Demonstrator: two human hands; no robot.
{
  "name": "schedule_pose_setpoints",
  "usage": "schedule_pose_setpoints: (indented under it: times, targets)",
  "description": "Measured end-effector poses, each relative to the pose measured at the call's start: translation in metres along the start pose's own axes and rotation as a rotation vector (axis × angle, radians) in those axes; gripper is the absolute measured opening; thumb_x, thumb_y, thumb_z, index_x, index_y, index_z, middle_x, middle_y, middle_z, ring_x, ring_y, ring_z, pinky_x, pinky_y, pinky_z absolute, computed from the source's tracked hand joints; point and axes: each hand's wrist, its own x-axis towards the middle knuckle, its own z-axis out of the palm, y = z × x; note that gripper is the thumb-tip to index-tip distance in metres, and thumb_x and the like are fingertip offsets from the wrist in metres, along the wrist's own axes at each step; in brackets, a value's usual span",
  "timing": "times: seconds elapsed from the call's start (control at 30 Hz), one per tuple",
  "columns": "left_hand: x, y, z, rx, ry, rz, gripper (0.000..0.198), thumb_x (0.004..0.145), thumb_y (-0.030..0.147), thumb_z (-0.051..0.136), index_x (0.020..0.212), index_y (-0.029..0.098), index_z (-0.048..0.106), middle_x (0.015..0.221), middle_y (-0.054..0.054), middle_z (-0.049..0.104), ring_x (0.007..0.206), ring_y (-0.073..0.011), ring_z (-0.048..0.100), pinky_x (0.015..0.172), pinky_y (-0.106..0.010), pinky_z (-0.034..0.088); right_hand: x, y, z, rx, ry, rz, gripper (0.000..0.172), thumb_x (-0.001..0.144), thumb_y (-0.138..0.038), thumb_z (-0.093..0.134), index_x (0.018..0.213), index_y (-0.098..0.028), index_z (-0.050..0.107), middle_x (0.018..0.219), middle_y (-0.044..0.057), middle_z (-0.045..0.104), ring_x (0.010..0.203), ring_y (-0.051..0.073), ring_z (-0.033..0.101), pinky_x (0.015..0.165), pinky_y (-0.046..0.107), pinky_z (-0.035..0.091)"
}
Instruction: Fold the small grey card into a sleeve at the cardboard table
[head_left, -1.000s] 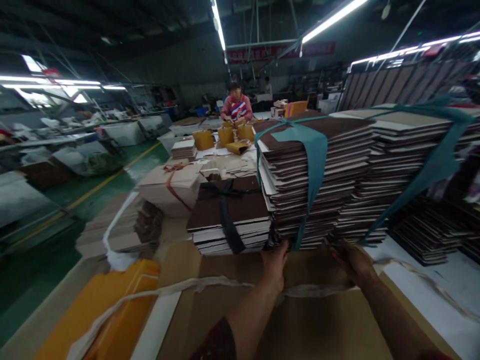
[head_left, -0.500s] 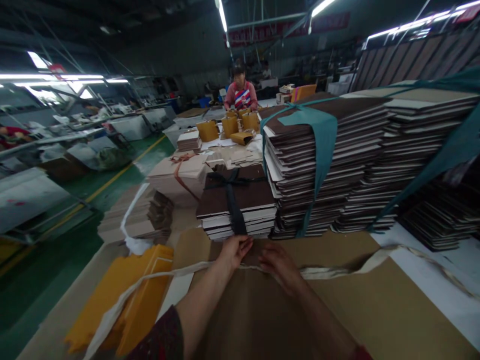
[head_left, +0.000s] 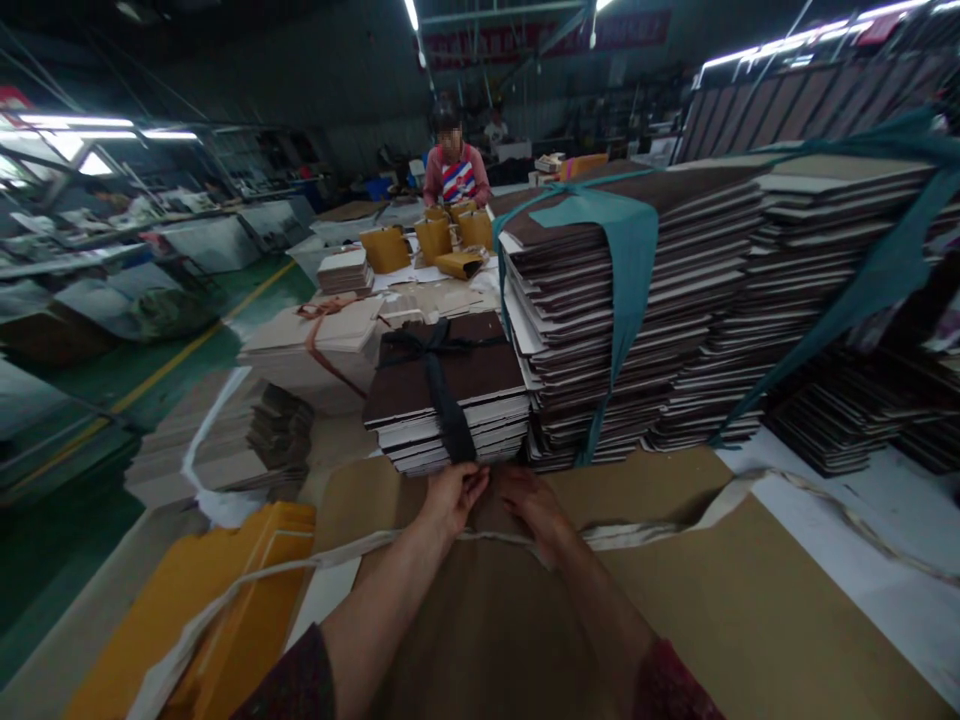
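Observation:
My left hand (head_left: 453,500) is at the near foot of a tied bundle of dark-brown, white-edged boards (head_left: 480,362). Its thumb and fingers are pinched together; whatever is between them is hidden. Close on its right, my right hand (head_left: 531,502) has bent fingers pressed together over the dark part of a brown sheet (head_left: 480,620), its fingertips in shadow. A black cloth strip (head_left: 445,405) runs round the bundle and down toward my left fingers. Beneath both wrists, a long off-white cloth strip (head_left: 345,550) lies across the sheet.
Tall brown board stacks (head_left: 675,280) bound with teal cloth (head_left: 630,260) rise behind right. Yellow folded pieces (head_left: 262,580) lie front left, with beige stacks (head_left: 195,440) beyond. A co-worker (head_left: 455,175) is at the far end behind mustard-coloured pieces (head_left: 385,250).
The view has shifted, so the bundle and stacks appear further left. My right hand has come in toward the left one, and its fingers now lie close to it.

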Motion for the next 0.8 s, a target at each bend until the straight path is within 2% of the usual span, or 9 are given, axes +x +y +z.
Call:
schedule_pose_setpoints:
  times: [0.07, 0.13, 0.23, 0.33, 0.43, 0.67, 0.8]
  targets:
    - [-0.009, -0.012, -0.002, 0.058, -0.026, -0.023, 0.019, 0.082, -0.004, 0.059, 0.075, 0.014, 0.054, 0.066, 0.001, 0.062, 0.062, -0.0103, 0.066, 0.058, -0.019, 0.056, -0.008, -0.002, -0.031, 0.067, 0.092, 0.011, 0.042, 0.056, -0.040, 0.079, 0.089, -0.021, 0.062, 0.083, 0.002, 0.070, 0.072, 0.021, 0.067, 0.062, 0.033, 0.054]
    - [-0.017, -0.028, 0.003, 0.119, -0.103, -0.066, 0.016, 0.079, 0.000, 0.065, 0.079, 0.014, 0.057, 0.069, -0.002, 0.065, 0.062, -0.0134, 0.068, 0.055, -0.020, 0.054, -0.008, -0.009, -0.063, 0.132, 0.214, -0.014, 0.039, 0.057, -0.041, 0.079, 0.084, -0.022, 0.058, 0.080, -0.001, 0.068, 0.069, 0.018, 0.067, 0.063, 0.030, 0.056]
    - [-0.023, -0.050, 0.027, 0.191, -0.261, -0.140, 0.019, 0.074, 0.004, 0.072, 0.087, 0.013, 0.062, 0.075, -0.006, 0.070, 0.067, -0.0200, 0.071, 0.057, -0.027, 0.056, 0.005, -0.025, -0.093, 0.186, 0.300, -0.028, 0.027, 0.065, -0.032, 0.076, 0.075, -0.021, 0.054, 0.072, -0.003, 0.065, 0.072, 0.015, 0.068, 0.069, 0.028, 0.057]
    - [-0.020, -0.065, 0.057, 0.209, -0.338, -0.141, 0.015, 0.078, 0.012, 0.074, 0.090, 0.013, 0.064, 0.078, -0.005, 0.070, 0.067, -0.0171, 0.069, 0.062, -0.028, 0.056, 0.018, -0.037, -0.099, 0.189, 0.302, 0.000, 0.015, 0.078, -0.023, 0.071, 0.078, -0.018, 0.058, 0.071, -0.003, 0.064, 0.068, 0.014, 0.067, 0.068, 0.029, 0.059]
    - [-0.012, -0.071, 0.074, 0.201, -0.367, -0.089, 0.014, 0.083, 0.021, 0.074, 0.091, 0.014, 0.066, 0.080, -0.004, 0.070, 0.067, -0.0126, 0.066, 0.066, -0.026, 0.055, 0.024, -0.042, -0.096, 0.177, 0.286, 0.033, 0.006, 0.087, -0.019, 0.066, 0.088, -0.016, 0.061, 0.074, -0.002, 0.065, 0.065, 0.014, 0.066, 0.066, 0.030, 0.059]
    - [0.005, -0.074, 0.085, 0.191, -0.370, -0.016, 0.027, 0.077, 0.032, 0.081, 0.091, 0.015, 0.066, 0.084, -0.005, 0.069, 0.074, -0.0148, 0.066, 0.073, -0.029, 0.056, 0.042, -0.051, -0.097, 0.117, 0.256, 0.115, 0.011, 0.095, -0.025, 0.063, 0.098, -0.014, 0.063, 0.080, -0.001, 0.065, 0.067, 0.013, 0.065, 0.064, 0.029, 0.057]
    - [0.002, -0.073, 0.093, 0.214, -0.336, -0.004, 0.030, 0.077, 0.036, 0.081, 0.092, 0.017, 0.063, 0.090, -0.005, 0.069, 0.077, -0.0136, 0.066, 0.074, -0.028, 0.056, 0.041, -0.060, -0.099, 0.093, 0.223, 0.122, 0.013, 0.094, -0.025, 0.064, 0.101, -0.014, 0.064, 0.083, 0.000, 0.067, 0.068, 0.013, 0.065, 0.064, 0.029, 0.057]
